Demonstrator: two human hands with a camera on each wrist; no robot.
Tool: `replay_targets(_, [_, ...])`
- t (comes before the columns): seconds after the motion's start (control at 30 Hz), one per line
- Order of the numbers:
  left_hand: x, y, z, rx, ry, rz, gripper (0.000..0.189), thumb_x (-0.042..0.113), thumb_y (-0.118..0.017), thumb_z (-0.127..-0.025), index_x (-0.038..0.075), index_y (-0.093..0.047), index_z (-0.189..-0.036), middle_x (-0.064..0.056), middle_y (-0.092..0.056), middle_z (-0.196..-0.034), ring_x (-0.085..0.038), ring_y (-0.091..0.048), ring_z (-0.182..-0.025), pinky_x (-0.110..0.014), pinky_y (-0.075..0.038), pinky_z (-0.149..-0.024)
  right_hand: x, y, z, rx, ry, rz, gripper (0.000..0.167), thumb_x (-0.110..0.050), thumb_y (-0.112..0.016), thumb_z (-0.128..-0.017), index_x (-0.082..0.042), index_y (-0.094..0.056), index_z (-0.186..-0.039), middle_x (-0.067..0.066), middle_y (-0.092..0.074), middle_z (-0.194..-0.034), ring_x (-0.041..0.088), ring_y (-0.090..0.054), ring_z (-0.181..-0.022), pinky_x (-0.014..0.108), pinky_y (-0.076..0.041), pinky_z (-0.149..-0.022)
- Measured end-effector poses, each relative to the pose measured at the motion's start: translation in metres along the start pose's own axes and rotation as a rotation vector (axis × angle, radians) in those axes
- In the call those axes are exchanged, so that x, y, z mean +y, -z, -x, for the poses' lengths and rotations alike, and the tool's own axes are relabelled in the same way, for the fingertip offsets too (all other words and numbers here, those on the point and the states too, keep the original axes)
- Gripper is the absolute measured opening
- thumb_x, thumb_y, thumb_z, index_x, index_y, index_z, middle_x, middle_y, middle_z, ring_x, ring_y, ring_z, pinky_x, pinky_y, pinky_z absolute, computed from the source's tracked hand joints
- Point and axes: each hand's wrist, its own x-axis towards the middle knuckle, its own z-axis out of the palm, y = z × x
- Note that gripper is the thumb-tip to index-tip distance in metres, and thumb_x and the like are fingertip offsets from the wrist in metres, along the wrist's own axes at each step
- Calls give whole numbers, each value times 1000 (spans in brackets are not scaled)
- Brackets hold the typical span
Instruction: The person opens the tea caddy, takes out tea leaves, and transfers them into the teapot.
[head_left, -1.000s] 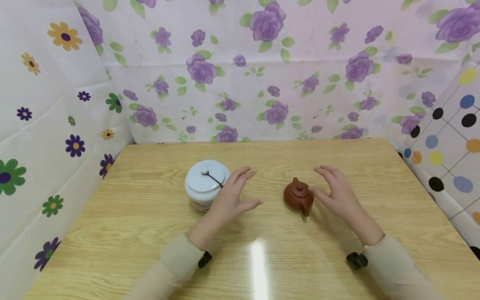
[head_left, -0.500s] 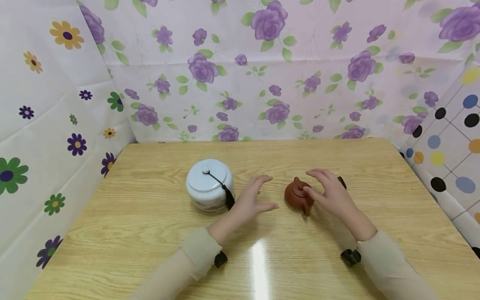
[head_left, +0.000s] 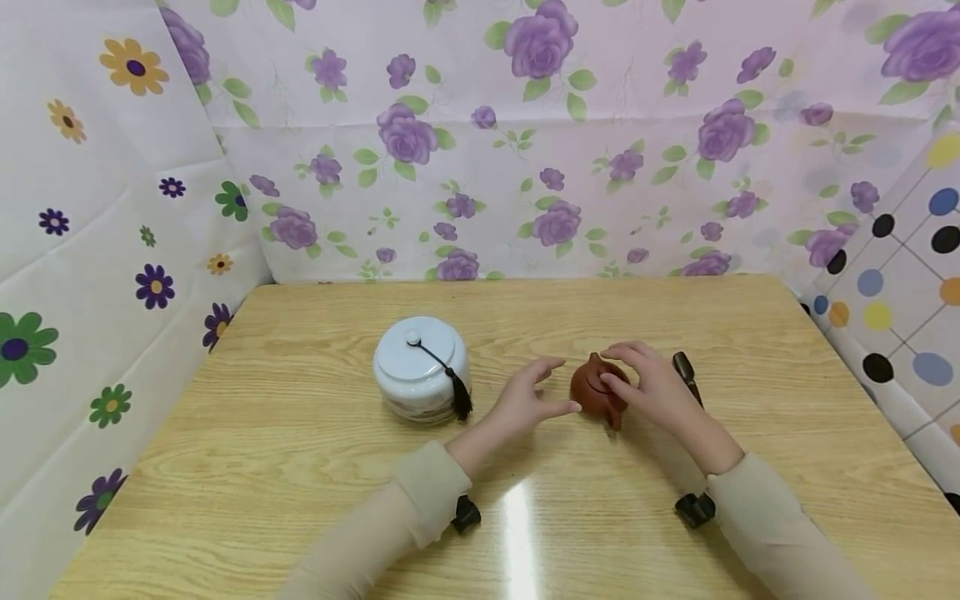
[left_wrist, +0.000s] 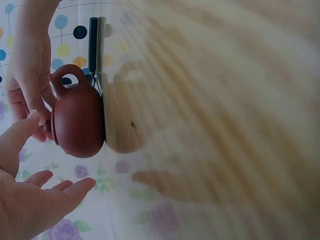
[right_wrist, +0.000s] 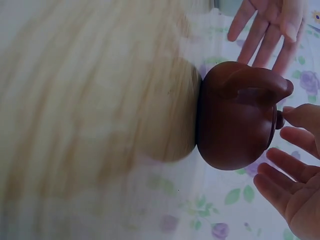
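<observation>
A reddish-brown clay teapot [head_left: 588, 390] with a lid sits upright on the wooden table. My right hand [head_left: 660, 392] reaches over it from the right, thumb tip and forefinger right at the lid's knob [right_wrist: 280, 120], other fingers spread loosely beyond. My left hand [head_left: 525, 400] holds nothing; its thumb and fingers are parted, pointing at the teapot from the left, a short gap away. In the left wrist view the teapot's loop handle [left_wrist: 70, 72] shows at the top of its body. Further left stands a white lidded jar [head_left: 420, 375] with a black tassel [head_left: 460, 396].
Behind my right hand lies a slim dark-handled tool [head_left: 684, 367], partly hidden by that hand. Patterned sheets rise along the table's [head_left: 300, 467] back and both sides. Each wrist wears a small black device.
My left hand has moved right, away from the jar, uncovering its tassel, and is nearer the teapot. My right hand has shifted left over the lid, exposing the dark-handled tool.
</observation>
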Motion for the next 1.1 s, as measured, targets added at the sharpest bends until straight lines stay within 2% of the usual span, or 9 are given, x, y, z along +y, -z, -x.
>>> replay_targets(0.17, [-3, -8, -6, -5, 47, 65, 64, 11, -75, -82, 5, -47, -139, -10, -46, -144, -33, -45, -131, -41, -43, -106, 2, -1, 0, -13, 4, 0, 26, -6, -66, -89, -1, -64, -114, 19, -61, -112, 39, -59, -103, 55, -52, -83])
replay_targets(0.37, [-5, -16, -11, -21, 71, 122, 62, 6, -73, -83, 8, -47, -139, -10, -44, -145, -32, -44, -131, -37, -42, -107, 4, -2, 0, -29, -5, -1, 24, -8, -66, -89, -2, -66, -112, 18, -63, -109, 35, -62, -98, 51, -54, -78])
replay_targets(0.63, [-13, -20, -20, 6, 138, 262, 57, 7, -73, -83, 13, -52, -136, -9, -47, -142, -28, -48, -129, -37, -48, -101, 3, -1, -1, -50, -19, -13, 24, -8, -66, -89, -1, -68, -111, 19, -65, -108, 35, -63, -98, 50, -55, -79])
replay_targets(0.77, [-15, -21, -24, -4, 140, 321, 53, 4, -72, -83, 11, -55, -133, -9, -51, -138, -27, -51, -126, -36, -50, -98, 4, 0, -1, -49, -23, -30, 23, -8, -66, -89, -1, -69, -111, 19, -66, -108, 36, -62, -100, 50, -55, -80])
replay_targets(0.97, [-17, -23, -27, 5, 132, 354, 48, -1, -70, -83, 8, -59, -129, -10, -57, -132, -27, -56, -120, -32, -54, -91, 4, -1, -1, -3, 9, -30, 22, -6, -68, -86, 0, -70, -107, 20, -67, -105, 37, -64, -97, 49, -56, -76])
replay_targets(1.1, [-18, -23, -27, 6, 138, 369, 47, -1, -71, -83, 8, -60, -127, -10, -59, -130, -27, -58, -117, -31, -55, -89, 3, -2, -1, -1, -5, -41, 22, -5, -68, -86, 0, -70, -107, 20, -68, -106, 37, -64, -98, 49, -56, -77])
